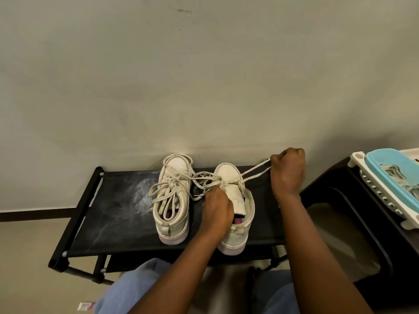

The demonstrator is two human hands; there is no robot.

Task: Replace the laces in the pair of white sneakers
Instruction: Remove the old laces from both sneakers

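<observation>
Two white high-top sneakers stand side by side on a black rack shelf (113, 214), toes toward the wall. The left sneaker (171, 198) is laced, its loose lace loops lying over its opening. The right sneaker (235, 207) has its tongue bare, with lace only at the lowest eyelets. My left hand (217, 209) grips the right sneaker's left side near the eyelets. My right hand (288, 171) is a fist round the lace (254, 172), which runs taut from the shoe's lower eyelets out to the right.
The shelf's left part carries a dusty white smear (142, 196). To the right stands a dark stool or bin (353, 214) with a white tray (385, 198) holding a blue basin (394, 168) with pale laces in it. The wall lies just behind the shoes. My knees are below.
</observation>
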